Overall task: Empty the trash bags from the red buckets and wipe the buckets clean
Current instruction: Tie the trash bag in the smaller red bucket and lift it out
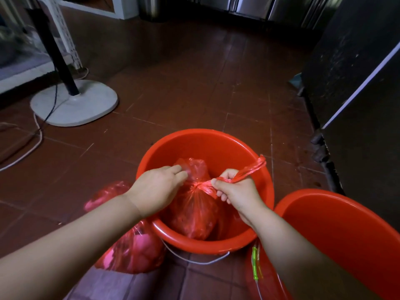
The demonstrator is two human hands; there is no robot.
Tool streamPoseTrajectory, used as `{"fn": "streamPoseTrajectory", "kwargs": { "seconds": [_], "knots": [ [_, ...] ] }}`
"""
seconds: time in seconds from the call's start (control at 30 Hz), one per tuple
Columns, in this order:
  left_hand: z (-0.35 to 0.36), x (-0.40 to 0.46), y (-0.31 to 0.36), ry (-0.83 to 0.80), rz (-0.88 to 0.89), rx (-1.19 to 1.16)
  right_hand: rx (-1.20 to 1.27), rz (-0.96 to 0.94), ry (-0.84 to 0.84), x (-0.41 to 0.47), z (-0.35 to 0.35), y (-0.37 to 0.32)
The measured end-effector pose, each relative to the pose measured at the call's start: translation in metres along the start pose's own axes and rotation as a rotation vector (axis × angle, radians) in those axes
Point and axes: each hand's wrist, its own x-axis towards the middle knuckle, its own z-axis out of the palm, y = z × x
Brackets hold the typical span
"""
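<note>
While the right hand (234, 191) curls its fingers round one twisted tail of the trash bag (194, 211) and the left hand (160, 187) pinches plastic beside the knot, the bag sits inside the red bucket (207, 144). The step looks like knotting it shut; next calls for a straight lift out, beside the tied bag (129, 252) on the floor

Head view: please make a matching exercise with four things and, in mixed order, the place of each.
Things:
1. tied red plastic bag
2. second red plastic bag
3. white round fan base
4. twisted red bag handle

Places:
A. floor, upper left
B. gripped by the right hand
C. inside the middle red plastic bucket
D. floor, left of that bucket

Pairs: 1-C, 2-D, 3-A, 4-B
</note>
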Motion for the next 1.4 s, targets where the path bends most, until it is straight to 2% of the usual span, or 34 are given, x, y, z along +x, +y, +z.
{"fn": "streamPoseTrajectory", "kwargs": {
  "seconds": [0.1, 0.27, 0.4, 0.53, 0.67, 0.8, 1.0, 1.13, 1.3, 1.4],
  "knots": [
    [-0.008, 0.005, 0.004, 0.112, -0.152, -0.216, 0.053, -0.038, 0.015, 0.0, -0.001, -0.016],
    [-0.06, -0.003, 0.018, 0.344, -0.26, -0.487, 0.177, -0.158, -0.023, -0.01, 0.003, -0.07],
    [-0.121, -0.029, 0.025, 0.433, -0.326, -0.633, 0.259, -0.225, -0.089, -0.033, 0.02, -0.121],
    [-0.17, -0.073, 0.02, 0.464, -0.414, -0.659, 0.365, -0.233, -0.138, -0.057, 0.048, -0.156],
    [-0.182, -0.128, 0.021, 0.383, -0.51, -0.548, 0.337, -0.214, -0.22, -0.078, 0.09, -0.157],
    [-0.156, -0.186, 0.029, 0.252, -0.589, -0.433, 0.154, -0.214, -0.302, -0.101, 0.132, -0.128],
    [-0.086, -0.257, 0.026, 0.101, -0.865, -0.5, 0.001, -0.113, -0.343, -0.126, 0.162, -0.059],
    [-0.032, -0.281, 0.03, 0.044, -1.013, -0.646, -0.1, -0.06, -0.362, -0.133, 0.168, -0.018],
    [0.014, -0.276, 0.039, 0.033, -1.033, -0.769, -0.151, 0.024, -0.346, -0.14, 0.164, 0.013],
    [0.026, -0.267, 0.033, -0.006, -1.029, -0.764, -0.125, 0.053, -0.341, -0.137, 0.155, 0.019]
  ]
}}
